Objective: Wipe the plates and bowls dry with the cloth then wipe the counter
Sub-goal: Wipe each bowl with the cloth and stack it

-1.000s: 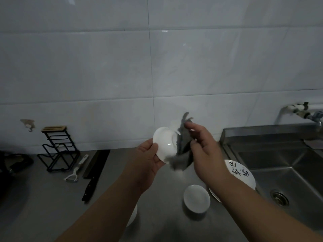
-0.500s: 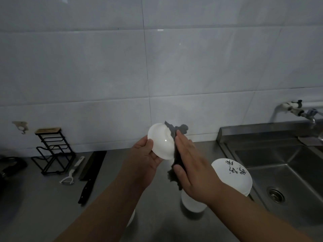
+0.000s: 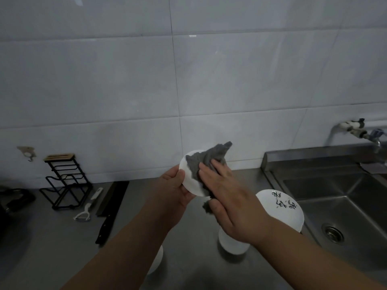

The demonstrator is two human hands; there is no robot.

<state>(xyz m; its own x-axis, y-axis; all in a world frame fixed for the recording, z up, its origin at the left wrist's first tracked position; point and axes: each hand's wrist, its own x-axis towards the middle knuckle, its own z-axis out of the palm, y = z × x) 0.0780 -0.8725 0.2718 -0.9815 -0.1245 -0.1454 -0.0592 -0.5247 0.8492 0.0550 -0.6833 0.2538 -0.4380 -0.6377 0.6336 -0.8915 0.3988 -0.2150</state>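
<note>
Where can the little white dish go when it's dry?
Bare steel counter lies between the black-handled knife and the person's left forearm. It's crowded on the right, where the white plate with black writing and a small white bowl sit beside the steel sink.

A kitchen: tiled wall at twelve o'clock, steel sink and tap at three, steel worktop with a knife.

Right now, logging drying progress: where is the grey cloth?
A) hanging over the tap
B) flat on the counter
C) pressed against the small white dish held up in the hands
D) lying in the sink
C: the right hand presses the grey cloth against the small white dish, which the left hand grips by its rim.
</note>
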